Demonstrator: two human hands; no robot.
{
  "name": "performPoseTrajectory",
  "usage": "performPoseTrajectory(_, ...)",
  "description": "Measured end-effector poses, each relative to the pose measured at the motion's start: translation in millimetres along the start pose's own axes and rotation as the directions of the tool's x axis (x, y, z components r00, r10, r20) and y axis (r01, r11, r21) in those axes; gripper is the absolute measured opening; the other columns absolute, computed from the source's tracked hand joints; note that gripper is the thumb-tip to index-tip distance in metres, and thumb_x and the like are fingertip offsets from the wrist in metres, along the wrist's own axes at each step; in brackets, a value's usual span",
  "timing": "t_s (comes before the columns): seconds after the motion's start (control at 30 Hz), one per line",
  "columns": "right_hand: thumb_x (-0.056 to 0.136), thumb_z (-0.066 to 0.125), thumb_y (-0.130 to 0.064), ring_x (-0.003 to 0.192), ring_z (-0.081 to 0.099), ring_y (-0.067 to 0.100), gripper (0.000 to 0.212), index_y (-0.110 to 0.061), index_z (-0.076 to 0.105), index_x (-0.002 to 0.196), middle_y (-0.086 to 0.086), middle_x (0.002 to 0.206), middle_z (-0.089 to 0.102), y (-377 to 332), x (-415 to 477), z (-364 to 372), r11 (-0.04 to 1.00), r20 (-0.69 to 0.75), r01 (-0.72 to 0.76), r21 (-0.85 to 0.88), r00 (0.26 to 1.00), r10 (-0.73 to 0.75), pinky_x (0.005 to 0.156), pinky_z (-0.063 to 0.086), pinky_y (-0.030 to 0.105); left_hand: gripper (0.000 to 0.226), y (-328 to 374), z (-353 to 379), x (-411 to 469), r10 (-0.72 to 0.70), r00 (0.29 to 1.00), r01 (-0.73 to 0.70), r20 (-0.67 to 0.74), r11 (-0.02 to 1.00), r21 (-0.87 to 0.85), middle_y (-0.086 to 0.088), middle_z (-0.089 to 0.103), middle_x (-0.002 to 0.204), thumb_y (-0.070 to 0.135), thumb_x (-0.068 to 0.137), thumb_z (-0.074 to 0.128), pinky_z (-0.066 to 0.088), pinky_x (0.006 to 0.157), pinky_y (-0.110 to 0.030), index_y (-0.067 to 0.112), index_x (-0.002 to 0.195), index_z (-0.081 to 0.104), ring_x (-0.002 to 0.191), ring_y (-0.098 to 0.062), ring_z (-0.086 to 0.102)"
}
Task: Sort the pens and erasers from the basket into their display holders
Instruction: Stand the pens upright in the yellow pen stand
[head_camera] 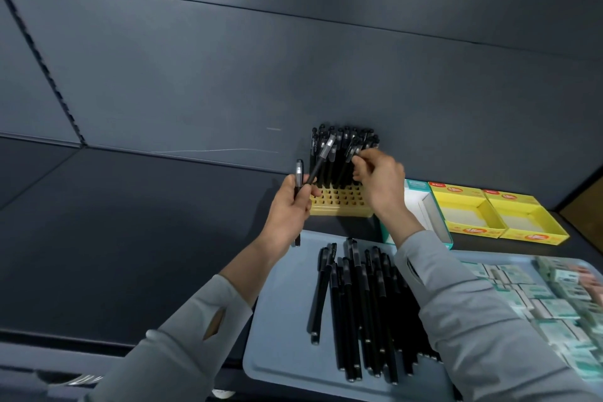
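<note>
— Which hand is nearer the yellow holder (339,203)?
— My right hand (380,180) pinches a pen (351,151), slightly tilted, above it; the empty holes lie nearer me. My left hand (288,206) grips two more pens (299,173) beside it.

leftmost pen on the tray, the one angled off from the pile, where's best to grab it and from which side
Probably the mid-barrel of the leftmost pen, pinched from above and its left. It lies flat, its near half splayed clear of the pile, with bare tray on that side.
</note>
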State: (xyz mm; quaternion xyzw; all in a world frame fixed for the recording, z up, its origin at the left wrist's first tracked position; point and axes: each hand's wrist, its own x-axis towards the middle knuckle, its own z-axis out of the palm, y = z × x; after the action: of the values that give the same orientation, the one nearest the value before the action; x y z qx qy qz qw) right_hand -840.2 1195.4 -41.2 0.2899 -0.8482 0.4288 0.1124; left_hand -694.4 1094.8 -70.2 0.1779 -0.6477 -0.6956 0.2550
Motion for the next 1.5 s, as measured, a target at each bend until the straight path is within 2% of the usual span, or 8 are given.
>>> performPoseTrajectory(0.17,0.094,0.058,-0.045,0.071,0.065,0.02,0.031,-0.017,0.066,0.082,-0.004,0.072,0.068,-5.0,-7.4,-4.8,1.0,-0.062,-0.008,-0.013,0.998,0.008,0.075,0.054,0.043,0.013,2.8,2.2,-0.3,-0.029,1.0,0.029,-0.012,1.0,-0.012,0.007,0.058,0.081,0.016,0.103,0.041,0.037,0.054,-0.016,0.02,0.1,0.054,0.061,-0.003,0.042)
performPoseTrajectory(0.27,0.093,0.051,-0.054,0.075,0.067,0.018,0.035,-0.024,0.067,0.087,-0.004,0.076,0.069,-17.5,-16.2,-5.1,0.981,0.049,0.002,0.196,0.999,-0.012,0.072,0.057,0.044,0.013,3.6,7.1,-0.6,-0.036,0.999,0.036,-0.008,0.999,-0.003,0.007,0.057,0.078,0.017,0.103,0.043,0.038,0.053,-0.015,0.019,0.096,0.053,0.059,-0.002,0.043)
performPoseTrajectory(0.4,0.093,0.064,-0.03,0.081,0.069,0.02,0.011,-0.021,0.066,0.089,-0.001,0.083,0.069,-30.0,-19.7,-5.6,0.913,0.154,-0.044,0.405,0.988,-0.02,0.06,0.053,0.026,0.013,5.3,13.0,-1.6,-0.039,0.999,0.038,0.025,0.999,0.03,0.006,0.058,0.079,0.02,0.103,0.044,0.038,0.053,-0.015,0.018,0.097,0.055,0.062,-0.003,0.046)
performPoseTrajectory(0.6,0.097,0.059,-0.016,0.073,0.07,0.017,0.011,-0.008,0.056,0.089,0.008,0.085,0.07,-21.0,-11.3,-22.6,0.825,0.105,-0.19,0.533,0.982,0.159,0.06,0.056,0.03,0.018,6.3,13.1,-2.1,-0.074,0.997,0.074,0.012,0.996,0.055,0.005,0.064,0.095,0.024,0.103,0.044,0.043,0.056,-0.018,0.028,0.11,0.061,0.068,-0.005,0.054)
performPoseTrajectory(0.77,0.097,0.057,-0.024,0.063,0.07,0.018,0.015,-0.015,0.051,0.087,0.003,0.077,0.069,-0.5,-0.5,-39.2,0.969,-0.169,-0.11,0.22,0.974,0.149,0.073,0.059,0.044,0.023,2.4,7.9,-2.6,-0.084,0.996,0.084,0.007,0.996,0.001,0.004,0.053,0.085,0.026,0.104,0.039,0.037,0.053,-0.018,0.026,0.112,0.06,0.053,-0.005,0.036)
performPoseTrajectory(1.2,0.099,0.057,-0.022,0.074,0.071,0.019,0.012,-0.014,0.05,0.092,0.004,0.083,0.072,16.3,0.9,-8.1,1.0,0.009,-0.005,0.011,1.0,0.005,0.07,0.056,0.032,0.025,-0.8,1.9,1.9,-0.021,1.0,0.021,-0.001,0.995,-0.101,0.001,0.055,0.084,0.013,0.103,0.043,0.051,0.086,-0.026,0.016,0.116,0.064,0.08,-0.011,0.053)
performPoseTrajectory(1.33,0.094,0.063,-0.025,0.079,0.068,0.024,0.014,-0.012,0.057,0.097,0.002,0.087,0.073,17.5,0.3,-8.0,0.998,-0.063,-0.002,-0.059,0.998,-0.002,0.072,0.051,0.032,0.02,-0.5,1.2,2.5,-0.04,0.999,0.039,-0.005,0.988,-0.147,-0.001,0.064,0.09,0.011,0.099,0.052,0.051,0.096,-0.03,0.017,0.112,0.067,0.091,-0.014,0.061)
performPoseTrajectory(1.5,0.09,0.065,-0.041,0.077,0.061,0.012,0.024,-0.017,0.063,0.093,-0.006,0.084,0.065,-2.6,-14.5,-18.6,0.991,-0.072,0.069,0.113,0.996,-0.061,0.072,0.05,0.03,0.019,1.6,10.2,3.8,-0.042,0.999,0.045,0.02,0.986,-0.159,-0.002,0.067,0.09,0.009,0.097,0.056,0.053,0.094,-0.029,0.013,0.11,0.069,0.091,-0.015,0.064)
